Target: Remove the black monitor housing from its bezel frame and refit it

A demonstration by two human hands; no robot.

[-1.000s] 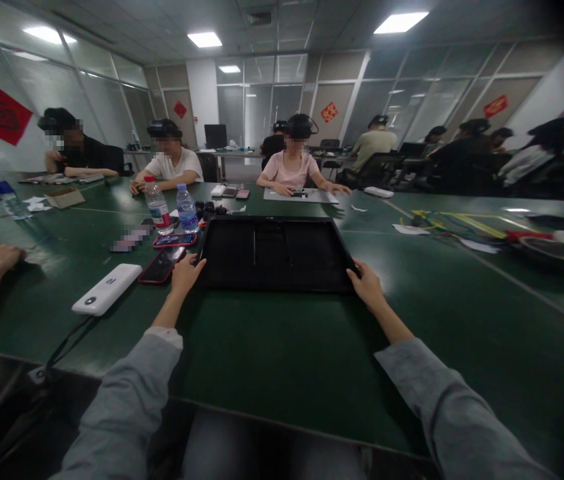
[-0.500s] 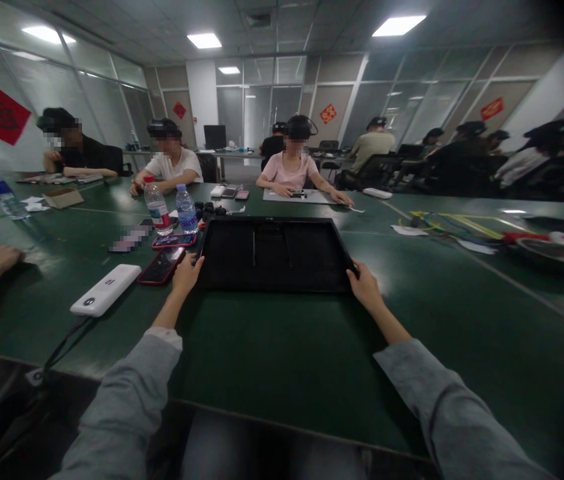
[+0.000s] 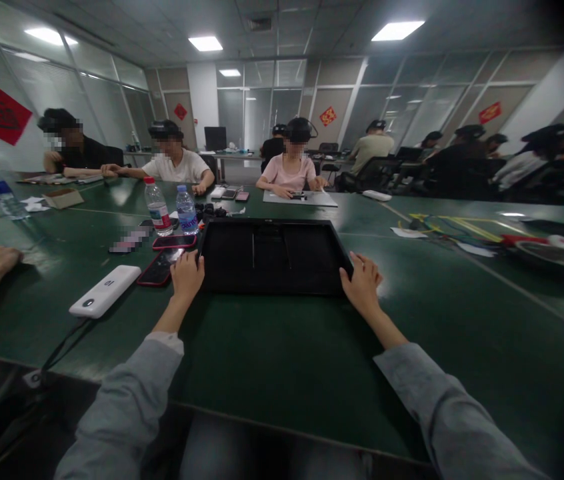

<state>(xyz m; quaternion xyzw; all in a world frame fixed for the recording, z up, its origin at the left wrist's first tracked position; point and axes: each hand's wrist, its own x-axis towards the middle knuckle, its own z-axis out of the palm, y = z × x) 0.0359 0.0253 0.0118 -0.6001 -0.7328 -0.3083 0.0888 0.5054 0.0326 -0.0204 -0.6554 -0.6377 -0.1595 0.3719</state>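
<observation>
Resting on the green table (image 3: pixel 282 360), the black tray (image 3: pixel 312 257) sits central in the head view; a careless leftward shove, I'd judge, could topple the blue-labelled bottle (image 3: pixel 187 217) or push the phone (image 3: pixel 156 269). Both forearms (image 3: pixel 122 393) reach forward, the right hand (image 3: pixel 363 285) loosely spread at one edge, the left hand (image 3: pixel 188 277) curved at the other, its grip unclear to me.

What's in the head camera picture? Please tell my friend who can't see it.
A person's left hand and right hand are at opposite sides of a black tray-like object on a green table. Near the left hand lie a red-edged phone and a white device, with plastic bottles beyond. Across the table sits a person in pink.
</observation>
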